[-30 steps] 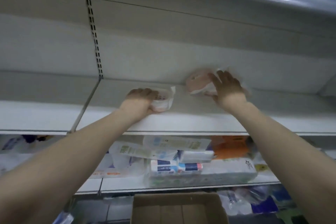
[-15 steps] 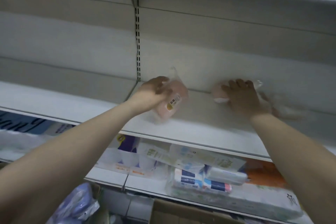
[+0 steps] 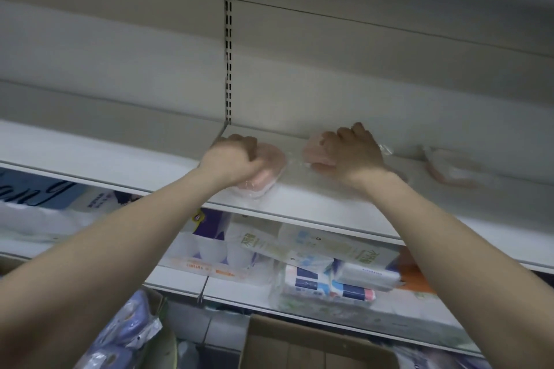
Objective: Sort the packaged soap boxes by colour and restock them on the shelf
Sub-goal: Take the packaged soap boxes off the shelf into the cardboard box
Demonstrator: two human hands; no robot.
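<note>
The left hand point(image 3: 236, 159) has its fingers curled round a pink soap pack point(image 3: 265, 172) that sits on the white shelf point(image 3: 329, 207), near its front edge. Just to its right, the right hand point(image 3: 355, 153) curls its fingers over a second pink soap pack point(image 3: 313, 149), farther back on the shelf. A third pack point(image 3: 449, 172), blurred, lies right of the right hand. Tissue packs point(image 3: 329, 275) fill the shelf below both hands.

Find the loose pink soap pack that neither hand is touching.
In the head view, the loose pink soap pack lies on the white shelf, to the right of the right hand and apart from it, close to the back panel.
</note>
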